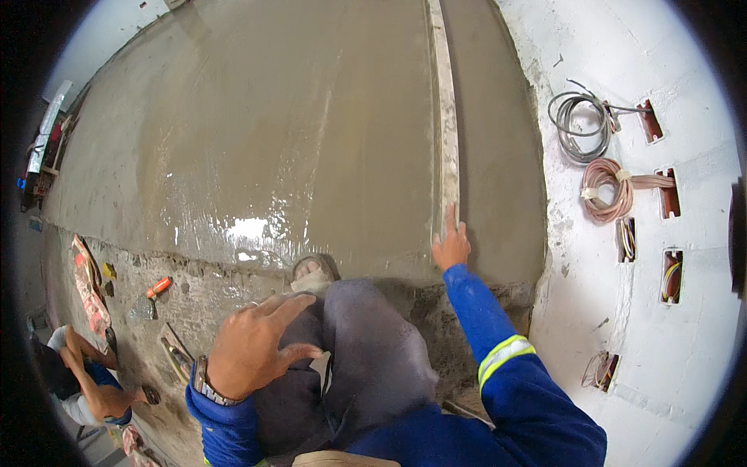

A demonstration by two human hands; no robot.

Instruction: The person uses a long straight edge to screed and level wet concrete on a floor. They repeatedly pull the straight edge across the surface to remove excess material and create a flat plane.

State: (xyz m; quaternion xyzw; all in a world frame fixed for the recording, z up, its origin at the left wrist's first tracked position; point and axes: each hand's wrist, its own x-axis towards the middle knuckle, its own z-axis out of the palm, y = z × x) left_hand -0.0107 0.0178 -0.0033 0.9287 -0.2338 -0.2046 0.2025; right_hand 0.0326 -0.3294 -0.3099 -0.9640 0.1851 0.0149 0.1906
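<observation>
Wet grey screed (257,117) covers the floor ahead, shiny with water near its front edge. Along its right side lies a long, narrow straightedge (447,109), smeared with mortar and pointing away from me. My right hand (452,246) grips its near end, index finger stretched along the top. Over my bent left knee hovers my left hand (261,342), thumb and fingers apart, holding nothing. A watch (208,381) sits on that wrist. My foot (313,272) rests at the edge of the screed, below the left knee.
On rough floor at left lie an orange-handled scraper (159,287), a trowel-like tool (176,342) and a stained sack (91,288). Another person (85,373) crouches there. Coiled grey cable (580,128) and pinkish conduit (607,191) hang from boxes in the white right wall (599,288).
</observation>
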